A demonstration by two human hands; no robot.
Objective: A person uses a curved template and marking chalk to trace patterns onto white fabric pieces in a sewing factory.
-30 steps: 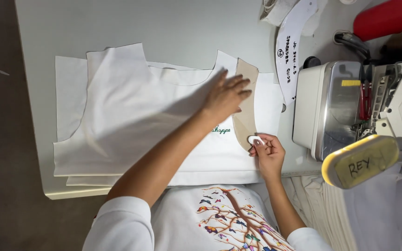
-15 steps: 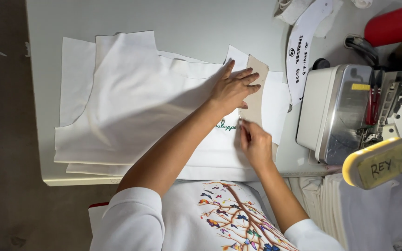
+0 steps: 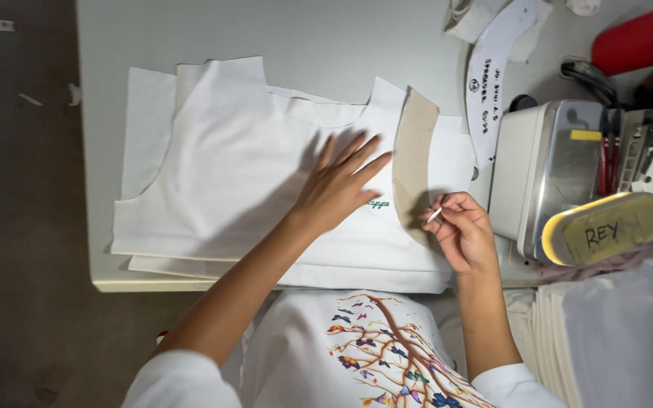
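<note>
A stack of white cut fabric pieces [image 3: 221, 174] lies on the pale worktable [image 3: 326, 38]. My left hand [image 3: 339, 185] rests flat on the fabric with its fingers spread, just left of a curved tan cardboard pattern [image 3: 413, 159] lying on the cloth. My right hand [image 3: 462, 230] is at the lower end of that pattern and pinches a small white piece of chalk [image 3: 434, 215] between thumb and fingers, its tip near the pattern's edge.
A sewing machine [image 3: 568, 181] with a yellow-rimmed padded part [image 3: 606, 227] stands at the right. A white curved pattern piece [image 3: 493, 68] lies beside it, a red object [image 3: 640, 34] at the top right. More white cloth [image 3: 614, 332] is stacked at the lower right.
My left hand has slid off the cardboard pattern to the cloth on its left. My right hand moved from the pattern's left side to its lower right edge, still pinching the chalk.
</note>
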